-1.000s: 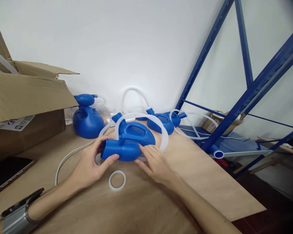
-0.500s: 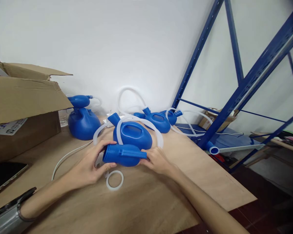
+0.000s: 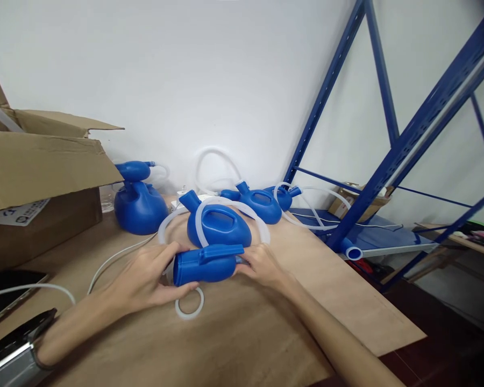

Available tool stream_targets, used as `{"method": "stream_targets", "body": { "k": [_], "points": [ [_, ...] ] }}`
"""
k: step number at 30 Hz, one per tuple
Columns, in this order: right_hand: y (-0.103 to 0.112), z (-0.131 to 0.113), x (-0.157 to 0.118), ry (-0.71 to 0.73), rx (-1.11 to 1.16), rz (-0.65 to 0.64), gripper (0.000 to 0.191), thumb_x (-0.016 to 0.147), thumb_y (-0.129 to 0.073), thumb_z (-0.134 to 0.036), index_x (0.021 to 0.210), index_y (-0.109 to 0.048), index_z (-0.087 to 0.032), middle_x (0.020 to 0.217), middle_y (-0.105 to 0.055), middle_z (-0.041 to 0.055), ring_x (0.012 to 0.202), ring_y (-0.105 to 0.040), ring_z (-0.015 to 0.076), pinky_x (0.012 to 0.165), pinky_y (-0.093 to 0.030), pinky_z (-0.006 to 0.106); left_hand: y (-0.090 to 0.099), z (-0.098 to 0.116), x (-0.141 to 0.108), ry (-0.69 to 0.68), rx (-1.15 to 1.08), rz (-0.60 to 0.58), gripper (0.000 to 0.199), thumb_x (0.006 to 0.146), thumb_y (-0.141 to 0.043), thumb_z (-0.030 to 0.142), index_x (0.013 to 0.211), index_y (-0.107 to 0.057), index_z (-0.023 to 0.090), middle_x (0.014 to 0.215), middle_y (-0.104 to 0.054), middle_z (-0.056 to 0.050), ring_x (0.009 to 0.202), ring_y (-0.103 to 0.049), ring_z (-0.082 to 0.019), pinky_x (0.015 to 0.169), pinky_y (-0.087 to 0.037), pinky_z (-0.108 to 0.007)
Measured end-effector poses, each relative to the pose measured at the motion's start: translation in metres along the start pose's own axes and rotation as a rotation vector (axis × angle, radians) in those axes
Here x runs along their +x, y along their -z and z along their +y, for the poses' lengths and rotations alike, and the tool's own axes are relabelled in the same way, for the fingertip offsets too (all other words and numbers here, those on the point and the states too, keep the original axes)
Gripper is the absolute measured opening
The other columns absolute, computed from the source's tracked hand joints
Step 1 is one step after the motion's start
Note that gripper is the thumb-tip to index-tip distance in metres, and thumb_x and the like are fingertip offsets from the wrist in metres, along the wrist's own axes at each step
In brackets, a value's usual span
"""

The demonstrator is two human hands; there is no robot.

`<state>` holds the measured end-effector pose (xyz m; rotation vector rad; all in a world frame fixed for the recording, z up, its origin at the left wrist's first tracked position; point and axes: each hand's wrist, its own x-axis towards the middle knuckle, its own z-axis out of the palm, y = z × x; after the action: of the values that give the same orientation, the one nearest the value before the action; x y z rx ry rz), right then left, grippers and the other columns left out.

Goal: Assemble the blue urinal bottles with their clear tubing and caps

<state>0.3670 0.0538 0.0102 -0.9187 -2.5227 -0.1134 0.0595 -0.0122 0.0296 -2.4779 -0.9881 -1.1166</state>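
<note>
A blue plastic funnel-like piece [image 3: 205,264] lies sideways in the air above the table, its wide end to the left. My left hand [image 3: 153,277] grips that wide end between thumb and fingers. At the narrow right end, my right hand [image 3: 260,264] is closed in a pinch beside a small pale fitting, mostly hidden by the fingers. Just behind stands a blue bottle [image 3: 221,226] with a handle and a clear tube [image 3: 262,228] looped over it. A white ring [image 3: 178,310] rests on the table below the blue piece.
An open cardboard box [image 3: 44,164] stands at the left, near a dark phone [image 3: 8,293]. More blue bottles [image 3: 140,209] with tubes line the wall. A blue metal shelf frame [image 3: 371,185] rises at the right beyond the wooden table [image 3: 347,295].
The blue piece has turned about its length, so its ridge now faces up, and the pale fitting shows at its right end. A white cable has come into view at the left.
</note>
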Motion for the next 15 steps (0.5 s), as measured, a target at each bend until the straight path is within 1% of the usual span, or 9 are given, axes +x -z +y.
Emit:
{"method": "stream_targets", "body": {
  "k": [2,4,5,7,10,11,12,14,15],
  "points": [
    [-0.003,0.001,0.000,0.038,-0.028,0.052,0.056,0.101,-0.048,-0.066,0.075,-0.063,-0.019,0.071,-0.074,0.0046,0.062,-0.063,0.0159,0.058,-0.026,0.029,-0.001,0.006,0.003,0.076,-0.041,-0.016,0.036,0.085,-0.071,0.051,0.103,-0.060,0.022,0.059,-0.058,0.007,0.046,-0.055,-0.014,0.046,-0.042,-0.024],
    [-0.005,0.003,-0.001,0.069,-0.068,0.095,0.061,0.102,-0.042,-0.069,0.071,-0.061,-0.019,0.065,-0.071,0.0043,0.059,-0.061,0.0153,0.057,-0.025,0.029,-0.001,0.010,0.006,0.199,-0.106,-0.024,0.032,0.085,-0.070,0.051,0.093,-0.061,0.022,0.053,-0.051,0.009,0.042,-0.047,-0.012,0.043,-0.037,-0.023],
    [-0.004,0.006,-0.002,0.083,-0.096,0.113,0.063,0.101,-0.041,-0.070,0.069,-0.060,-0.020,0.063,-0.069,0.0042,0.058,-0.060,0.0152,0.056,-0.025,0.030,-0.001,0.010,0.008,0.280,-0.142,-0.026,0.033,0.085,-0.069,0.053,0.086,-0.060,0.022,0.052,-0.050,0.009,0.042,-0.046,-0.012,0.043,-0.036,-0.023],
    [-0.002,0.014,-0.007,0.079,-0.158,0.145,0.063,0.102,-0.042,-0.070,0.067,-0.060,-0.020,0.060,-0.067,0.0042,0.056,-0.058,0.0150,0.057,-0.024,0.031,0.003,0.007,0.012,0.480,-0.216,0.003,0.040,0.086,-0.064,0.060,0.076,-0.059,0.022,0.055,-0.053,0.006,0.047,-0.050,-0.013,0.045,-0.038,-0.024],
    [0.005,0.029,-0.015,-0.030,-0.203,0.194,0.059,0.105,-0.043,-0.061,0.068,-0.062,-0.019,0.059,-0.065,0.0050,0.055,-0.057,0.0156,0.058,-0.026,0.031,0.013,-0.003,0.016,0.759,-0.310,0.084,0.050,0.088,-0.054,0.069,0.069,-0.057,0.022,0.057,-0.055,0.004,0.052,-0.052,-0.016,0.045,-0.040,-0.025],
    [0.007,0.032,-0.016,-0.062,-0.194,0.197,0.057,0.106,-0.043,-0.060,0.070,-0.063,-0.019,0.060,-0.066,0.0053,0.055,-0.057,0.0160,0.059,-0.028,0.031,0.015,-0.005,0.017,0.808,-0.333,0.104,0.051,0.088,-0.054,0.071,0.070,-0.057,0.023,0.056,-0.053,0.004,0.051,-0.051,-0.016,0.044,-0.039,-0.026],
    [0.008,0.033,-0.017,-0.080,-0.173,0.185,0.056,0.105,-0.044,-0.059,0.073,-0.064,-0.019,0.062,-0.066,0.0053,0.057,-0.058,0.0164,0.059,-0.029,0.030,0.016,-0.006,0.017,0.826,-0.353,0.110,0.051,0.087,-0.055,0.071,0.072,-0.057,0.023,0.054,-0.052,0.005,0.050,-0.051,-0.016,0.045,-0.040,-0.026],
    [0.007,0.030,-0.015,-0.091,-0.116,0.134,0.051,0.105,-0.047,-0.058,0.078,-0.065,-0.019,0.067,-0.068,0.0045,0.061,-0.059,0.0170,0.060,-0.032,0.030,0.014,-0.005,0.016,0.812,-0.398,0.120,0.047,0.084,-0.062,0.070,0.085,-0.062,0.023,0.060,-0.060,0.004,0.055,-0.058,-0.017,0.051,-0.047,-0.028],
    [0.006,0.027,-0.013,-0.090,-0.093,0.105,0.048,0.105,-0.048,-0.056,0.079,-0.064,-0.019,0.070,-0.068,0.0042,0.065,-0.061,0.0173,0.062,-0.034,0.029,0.011,-0.004,0.015,0.805,-0.420,0.135,0.047,0.083,-0.064,0.068,0.095,-0.063,0.023,0.068,-0.065,0.003,0.061,-0.063,-0.019,0.055,-0.051,-0.029]
  ]
}}
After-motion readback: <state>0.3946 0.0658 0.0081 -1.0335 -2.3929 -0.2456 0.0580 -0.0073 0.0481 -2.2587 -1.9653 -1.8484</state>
